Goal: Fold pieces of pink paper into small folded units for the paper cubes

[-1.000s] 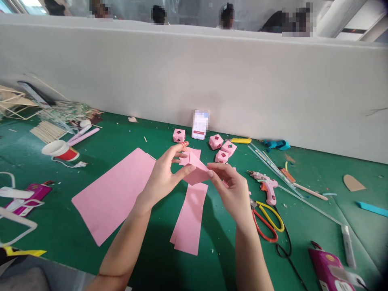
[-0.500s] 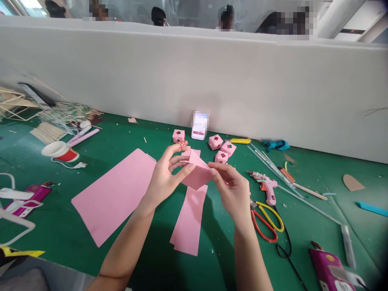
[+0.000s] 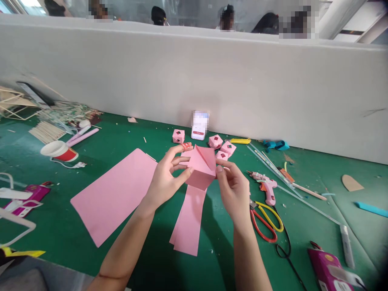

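Between my hands is a pink folded paper box [image 3: 200, 178], its front face toward me and a creased flap standing on top. My left hand [image 3: 168, 173] grips its left side, thumb at the front edge and fingers behind; a red patterned band wraps one fingertip. At the right edge, my right hand [image 3: 233, 182] pinches the paper between thumb and fingers. Below the box lie overlapping pink paper strips [image 3: 189, 226]. A large pink paper sheet [image 3: 115, 198] lies to the left of them. Beyond my hands sit several finished-looking pink paper polyhedra [image 3: 215, 142] with diamond-shaped holes.
A phone [image 3: 199, 126] leans on the white partition [image 3: 194, 72]. To the right lie a pink glue gun [image 3: 266, 188], red-and-yellow-handled scissors [image 3: 266, 222], a yellow cutter [image 3: 240, 141] and a magenta device [image 3: 330, 268]. A paper cup [image 3: 60, 151] and sticks [image 3: 47, 132] are at left.
The folded paper has opened from a flatter, slanted form into a squarer box shape, with its top now showing. My right hand has shifted slightly right; my left hand stays nearly in place.
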`<state>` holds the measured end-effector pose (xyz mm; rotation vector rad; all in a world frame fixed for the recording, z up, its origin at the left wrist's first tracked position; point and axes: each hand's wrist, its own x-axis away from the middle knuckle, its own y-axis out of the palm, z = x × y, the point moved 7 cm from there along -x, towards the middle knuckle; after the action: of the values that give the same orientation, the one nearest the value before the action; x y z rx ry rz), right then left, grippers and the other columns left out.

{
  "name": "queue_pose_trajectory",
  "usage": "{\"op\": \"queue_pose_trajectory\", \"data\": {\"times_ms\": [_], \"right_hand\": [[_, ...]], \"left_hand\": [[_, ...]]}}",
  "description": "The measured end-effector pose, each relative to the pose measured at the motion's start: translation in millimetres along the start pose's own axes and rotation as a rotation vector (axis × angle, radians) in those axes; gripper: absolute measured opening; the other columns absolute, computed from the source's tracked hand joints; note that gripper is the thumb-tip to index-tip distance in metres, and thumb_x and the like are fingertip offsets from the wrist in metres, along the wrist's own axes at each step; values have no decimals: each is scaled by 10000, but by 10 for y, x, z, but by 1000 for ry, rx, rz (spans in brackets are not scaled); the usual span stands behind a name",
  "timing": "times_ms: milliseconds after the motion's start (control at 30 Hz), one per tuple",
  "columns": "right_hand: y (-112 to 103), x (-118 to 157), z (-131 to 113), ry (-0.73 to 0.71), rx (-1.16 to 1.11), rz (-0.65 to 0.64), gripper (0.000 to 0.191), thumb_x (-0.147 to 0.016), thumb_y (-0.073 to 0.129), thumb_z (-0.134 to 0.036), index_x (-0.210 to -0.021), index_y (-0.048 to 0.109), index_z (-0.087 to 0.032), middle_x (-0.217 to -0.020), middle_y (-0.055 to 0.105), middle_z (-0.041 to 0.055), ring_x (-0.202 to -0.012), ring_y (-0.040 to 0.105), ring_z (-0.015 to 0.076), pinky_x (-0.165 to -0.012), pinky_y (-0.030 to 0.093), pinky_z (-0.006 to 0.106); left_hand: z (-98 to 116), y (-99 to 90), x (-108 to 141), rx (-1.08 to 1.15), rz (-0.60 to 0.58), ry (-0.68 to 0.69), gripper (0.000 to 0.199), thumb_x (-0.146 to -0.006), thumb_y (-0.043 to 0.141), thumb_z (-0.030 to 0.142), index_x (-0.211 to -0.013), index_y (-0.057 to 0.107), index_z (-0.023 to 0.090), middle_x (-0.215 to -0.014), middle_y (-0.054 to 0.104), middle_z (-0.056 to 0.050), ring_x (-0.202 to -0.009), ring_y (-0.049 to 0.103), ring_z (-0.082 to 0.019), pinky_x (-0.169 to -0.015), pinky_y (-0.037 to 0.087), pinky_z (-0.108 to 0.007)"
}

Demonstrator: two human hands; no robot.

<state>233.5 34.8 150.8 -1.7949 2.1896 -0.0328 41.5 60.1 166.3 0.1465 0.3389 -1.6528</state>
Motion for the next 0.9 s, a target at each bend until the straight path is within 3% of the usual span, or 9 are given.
{"op": "queue_pose_trajectory", "data": {"times_ms": [167, 333, 500, 667, 800, 900], "right_hand": [[74, 27, -44, -6, -43, -80, 250, -984, 571, -323, -1207, 666, -262, -1025, 765, 53, -917, 713, 202, -758, 547, 307], [179, 50, -63, -24, 67, -179, 483, -886, 717, -355, -1346, 595, -274, -1084, 766, 54, -1013, 712, 241, -887, 556, 371], [189, 30, -1, -4, 79, -154, 317, -957, 595, -321, -1263, 648, -259, -1003, 777, 54, -942, 733, 238, -724, 560, 313], [125, 18, -14, -41, 89, -83, 206, -994, 532, -323, -1117, 664, -224, -876, 745, 42, -825, 715, 213, -563, 455, 255], [105, 19, -50, -56, 102, -59, 168, -993, 547, -330, -1060, 651, -217, -764, 706, 13, -690, 680, 183, -471, 360, 235], [128, 23, -83, -69, 30, -98, 157, -991, 546, -293, -1076, 659, -226, -861, 739, 32, -767, 703, 187, -525, 439, 240]], "left_hand": [[-3, -25, -8, 26, 29, 19, 509, -856, 698, 120, -1317, 562, 285, -1405, 609, -69, -1090, 685, -198, -846, 600, -300], [27, -11, -2, 26, 24, 18, 519, -854, 687, 104, -1323, 552, 279, -1401, 614, -77, -1071, 697, -196, -843, 603, -305], [45, 25, 5, 18, 7, 26, 497, -862, 683, 115, -1317, 561, 274, -1384, 625, -85, -1049, 702, -197, -825, 604, -308], [2, 26, 0, 35, 1, -37, 586, -860, 753, 231, -1378, 485, 285, -1388, 620, -101, -1025, 715, -199, -833, 608, -319], [-57, 75, 10, -64, -84, -124, 605, -849, 789, 348, -1384, 513, 292, -1168, 739, -62, -1025, 735, -229, -919, 587, -367], [-74, 81, 6, -62, -102, -137, 492, -882, 749, 353, -1334, 569, 285, -1059, 779, -40, -990, 753, -231, -935, 582, -381]]}}
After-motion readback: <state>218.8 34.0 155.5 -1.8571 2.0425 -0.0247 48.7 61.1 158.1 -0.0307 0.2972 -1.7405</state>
